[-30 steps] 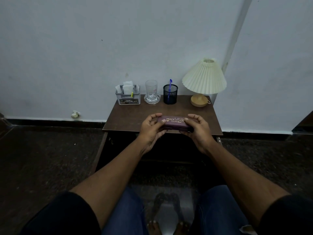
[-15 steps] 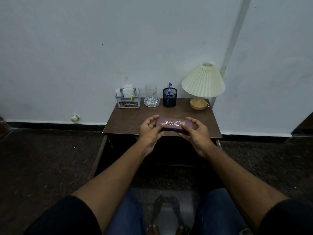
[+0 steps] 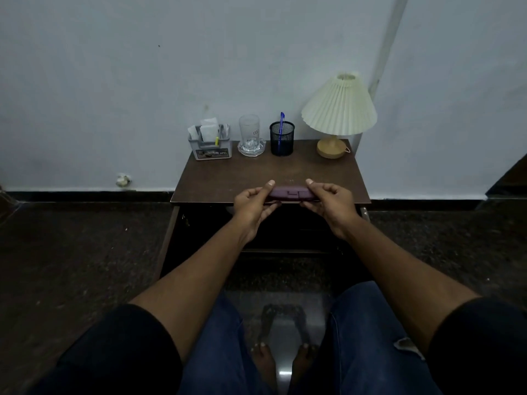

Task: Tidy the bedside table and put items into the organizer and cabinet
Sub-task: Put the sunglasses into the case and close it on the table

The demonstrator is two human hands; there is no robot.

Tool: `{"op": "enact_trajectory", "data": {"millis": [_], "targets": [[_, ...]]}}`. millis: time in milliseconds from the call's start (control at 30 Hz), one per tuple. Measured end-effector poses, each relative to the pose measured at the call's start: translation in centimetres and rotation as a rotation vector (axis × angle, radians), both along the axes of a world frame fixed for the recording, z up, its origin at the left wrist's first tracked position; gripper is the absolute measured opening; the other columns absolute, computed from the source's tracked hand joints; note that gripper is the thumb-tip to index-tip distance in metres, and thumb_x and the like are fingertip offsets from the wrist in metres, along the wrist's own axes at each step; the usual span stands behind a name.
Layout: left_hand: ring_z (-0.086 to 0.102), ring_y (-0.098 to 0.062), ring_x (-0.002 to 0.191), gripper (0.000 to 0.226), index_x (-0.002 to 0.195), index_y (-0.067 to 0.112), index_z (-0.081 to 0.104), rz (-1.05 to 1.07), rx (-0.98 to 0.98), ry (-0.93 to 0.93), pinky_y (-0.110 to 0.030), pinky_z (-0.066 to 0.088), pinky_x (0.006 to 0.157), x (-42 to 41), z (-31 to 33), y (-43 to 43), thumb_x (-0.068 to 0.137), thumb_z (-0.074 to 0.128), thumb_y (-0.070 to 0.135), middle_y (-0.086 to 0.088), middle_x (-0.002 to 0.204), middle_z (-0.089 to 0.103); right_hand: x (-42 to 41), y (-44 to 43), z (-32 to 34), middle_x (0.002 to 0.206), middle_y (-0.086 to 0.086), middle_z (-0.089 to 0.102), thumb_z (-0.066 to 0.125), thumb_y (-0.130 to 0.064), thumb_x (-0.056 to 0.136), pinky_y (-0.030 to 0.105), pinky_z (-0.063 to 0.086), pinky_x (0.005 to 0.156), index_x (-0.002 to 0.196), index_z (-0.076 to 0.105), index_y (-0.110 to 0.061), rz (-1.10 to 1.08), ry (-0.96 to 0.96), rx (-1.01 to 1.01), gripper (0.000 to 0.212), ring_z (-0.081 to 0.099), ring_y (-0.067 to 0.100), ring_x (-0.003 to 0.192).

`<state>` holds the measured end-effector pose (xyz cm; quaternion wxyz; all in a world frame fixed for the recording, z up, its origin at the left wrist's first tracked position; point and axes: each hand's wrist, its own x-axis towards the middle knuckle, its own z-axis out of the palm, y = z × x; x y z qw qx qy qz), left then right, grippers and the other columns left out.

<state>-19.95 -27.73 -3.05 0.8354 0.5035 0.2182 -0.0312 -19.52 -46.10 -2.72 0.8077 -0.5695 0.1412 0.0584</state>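
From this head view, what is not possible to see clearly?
Head view only:
- What the purple case contains: only its side shows, and the left hand and right hand cover its ends.
- Inside of the cabinet under the table: too dark.
- Papers in the grey organizer: too small to read.

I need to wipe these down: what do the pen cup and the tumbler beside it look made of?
Pen cup: likely black metal mesh, matte; the pen shows through its grid. Tumbler: clear glass, it seems; transparent, glossy.
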Motion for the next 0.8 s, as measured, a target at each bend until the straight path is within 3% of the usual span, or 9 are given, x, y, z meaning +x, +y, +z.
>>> {"op": "enact_trajectory", "data": {"millis": [100,200,333,400,533,633,733,800], "targets": [[0.071,-0.038,0.104,0.032,0.103,0.004,0.057,-0.024,0.008,0.051,-0.037,0.063,0.081,-0.4,-0.8,-0.2,0.086,0.079,0.020,-0.027,0.116,0.067,-0.1,-0.5,-0.5,0.104,0.017,0.075,0.082,-0.025,0.082,0.035,0.063,0.080,0.109,0.064,0.002,0.037,0.060,-0.010,0.043,0.076,0.026,0.095],[0.072,-0.032,0.097,0.026,0.100,0.003,0.061,-0.002,0.026,0.119,-0.039,0.062,0.083,-0.9,-2.2,-0.7,0.086,0.079,0.015,-0.024,0.111,0.070,-0.5,-0.9,-1.8,0.103,0.018,0.072,0.078,-0.018,0.086,0.038,0.062,0.083,0.097,0.064,0.001,0.052,0.122,-0.055,0.026,0.075,0.028,0.095],[0.071,-0.022,0.082,0.028,0.108,-0.004,0.065,0.065,0.063,0.233,-0.036,0.061,0.079,-1.7,-5.1,-2.0,0.085,0.077,0.007,-0.015,0.094,0.070,-1.2,-1.8,-3.8,0.117,0.022,0.065,0.071,-0.005,0.089,0.036,0.062,0.077,0.115,0.063,0.011,0.070,0.260,-0.214,0.032,0.069,0.029,0.101],[0.069,-0.020,0.079,0.016,0.098,-0.002,0.065,0.053,0.096,0.273,-0.035,0.060,0.077,-2.1,-6.4,-2.8,0.086,0.075,0.003,-0.014,0.092,0.067,-1.4,-2.2,-4.9,0.117,0.021,0.064,0.072,-0.003,0.088,0.034,0.061,0.073,0.121,0.060,0.011,0.068,0.308,-0.276,0.037,0.067,0.028,0.102],[0.066,-0.022,0.090,0.011,0.086,0.005,0.061,0.046,0.186,0.313,-0.033,0.059,0.078,-2.2,-8.7,-3.6,0.089,0.069,-0.001,-0.012,0.094,0.063,-1.6,-3.0,-6.7,0.111,0.017,0.060,0.075,-0.004,0.087,0.037,0.059,0.076,0.118,0.058,0.004,0.037,0.342,-0.344,0.036,0.063,0.026,0.100],[0.064,-0.013,0.079,0.013,0.084,0.008,0.061,0.027,0.272,0.304,-0.030,0.059,0.074,-1.6,-10.6,-3.9,0.090,0.066,-0.003,-0.008,0.092,0.062,-1.0,-3.4,-7.9,0.113,0.017,0.059,0.068,0.002,0.091,0.031,0.058,0.068,0.116,0.057,-0.002,0.016,0.330,-0.340,0.027,0.061,0.025,0.100],[0.060,-0.010,0.072,0.015,0.103,0.003,0.066,-0.001,0.347,0.300,-0.035,0.059,0.084,-0.6,-12.1,-4.2,0.090,0.065,-0.005,-0.005,0.088,0.061,0.2,-3.7,-9.6,0.114,0.018,0.060,0.065,0.002,0.092,0.031,0.058,0.064,0.118,0.060,-0.003,0.010,0.333,-0.412,0.026,0.061,0.025,0.098],[0.061,-0.013,0.072,0.020,0.107,0.004,0.066,-0.020,0.402,0.311,-0.040,0.058,0.089,0.2,-12.9,-4.5,0.089,0.064,-0.005,-0.008,0.091,0.063,1.1,-4.0,-11.0,0.114,0.019,0.063,0.068,-0.002,0.091,0.040,0.062,0.072,0.112,0.063,-0.008,0.015,0.343,-0.523,0.023,0.065,0.027,0.099]]}}
